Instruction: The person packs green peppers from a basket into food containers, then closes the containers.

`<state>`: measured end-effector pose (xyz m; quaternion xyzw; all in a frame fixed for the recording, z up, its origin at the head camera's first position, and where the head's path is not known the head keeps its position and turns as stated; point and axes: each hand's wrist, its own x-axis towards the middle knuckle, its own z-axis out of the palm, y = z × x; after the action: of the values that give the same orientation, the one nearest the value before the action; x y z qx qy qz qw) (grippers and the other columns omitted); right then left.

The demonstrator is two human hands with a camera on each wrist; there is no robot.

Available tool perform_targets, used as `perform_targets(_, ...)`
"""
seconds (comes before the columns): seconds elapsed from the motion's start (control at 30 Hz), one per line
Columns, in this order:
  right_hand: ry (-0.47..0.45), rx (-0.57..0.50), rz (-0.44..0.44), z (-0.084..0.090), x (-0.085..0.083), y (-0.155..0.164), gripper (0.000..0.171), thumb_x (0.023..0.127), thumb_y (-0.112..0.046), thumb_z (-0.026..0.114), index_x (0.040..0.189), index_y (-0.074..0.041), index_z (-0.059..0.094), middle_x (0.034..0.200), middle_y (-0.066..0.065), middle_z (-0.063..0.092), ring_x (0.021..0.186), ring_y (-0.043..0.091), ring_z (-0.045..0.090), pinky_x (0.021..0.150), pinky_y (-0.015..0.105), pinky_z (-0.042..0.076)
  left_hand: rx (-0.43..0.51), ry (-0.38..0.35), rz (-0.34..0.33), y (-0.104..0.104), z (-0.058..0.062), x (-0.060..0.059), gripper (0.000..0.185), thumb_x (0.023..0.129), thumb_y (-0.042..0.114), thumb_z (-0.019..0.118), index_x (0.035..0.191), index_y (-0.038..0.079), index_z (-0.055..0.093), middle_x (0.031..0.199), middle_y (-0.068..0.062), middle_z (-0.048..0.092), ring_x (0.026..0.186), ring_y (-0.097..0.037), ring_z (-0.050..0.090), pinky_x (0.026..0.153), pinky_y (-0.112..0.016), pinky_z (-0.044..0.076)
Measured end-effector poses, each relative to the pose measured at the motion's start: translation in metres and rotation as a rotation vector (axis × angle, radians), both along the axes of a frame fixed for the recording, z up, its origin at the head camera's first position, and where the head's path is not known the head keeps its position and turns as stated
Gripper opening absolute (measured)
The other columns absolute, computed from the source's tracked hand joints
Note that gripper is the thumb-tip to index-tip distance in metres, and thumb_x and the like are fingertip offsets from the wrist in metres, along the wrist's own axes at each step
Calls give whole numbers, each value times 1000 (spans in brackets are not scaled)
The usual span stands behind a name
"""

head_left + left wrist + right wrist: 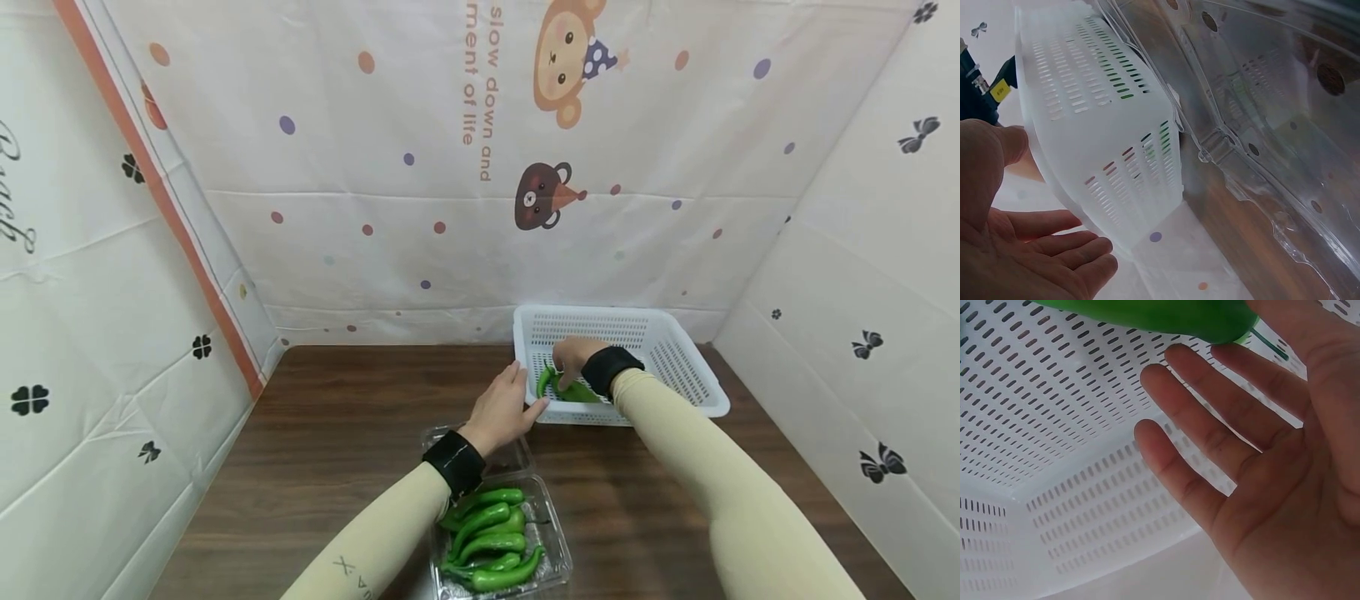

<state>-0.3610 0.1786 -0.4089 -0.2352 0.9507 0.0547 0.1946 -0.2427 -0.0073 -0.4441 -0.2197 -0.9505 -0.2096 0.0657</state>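
a: what sits on the brown tabletop (pixel 337 433)?

b: a white slotted basket (pixel 675 337) at the far side, and a clear plastic tray (pixel 551 546) of green peppers (pixel 487 542) nearer the person.

a: and the hands?

b: the left hand (pixel 504 410) rests with straight, relaxed fingers against the basket's near corner, holding nothing. the right hand (pixel 573 357) is inside the basket, fingers spread loosely, touching one green pepper (pixel 566 388) that lies on the basket floor.
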Motion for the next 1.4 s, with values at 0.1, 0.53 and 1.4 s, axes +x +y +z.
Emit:
perform_targets(0.1,-11,24,3,-2,-3,-1,25,86,-22,85,100,-4,73,92,3,69,80,16,60,74,35,56,-3,3,-1,0,1,1,66,104,45,57,146,-6,50,156,-25,42,144,-33,44,112,-43,45)
perform_targets(0.53,-3,47,16,-8,-11,-4,18,83,-18,88,90,-8,74,84,-1,69,73,14,57,68,31,54,-11,2,3,0,4,1,66,105,45,57,147,-6,50,157,-25,42,144,-33,44,113,-42,44)
perform_targets(1.4,4,29,30,-1,1,-7,22,84,-13,85,100,-3,74,89,1,70,77,15,62,70,32,56,1,-6,1,-2,4,4,66,105,44,57,147,-6,50,157,-24,42,144,-33,44,113,-42,44)
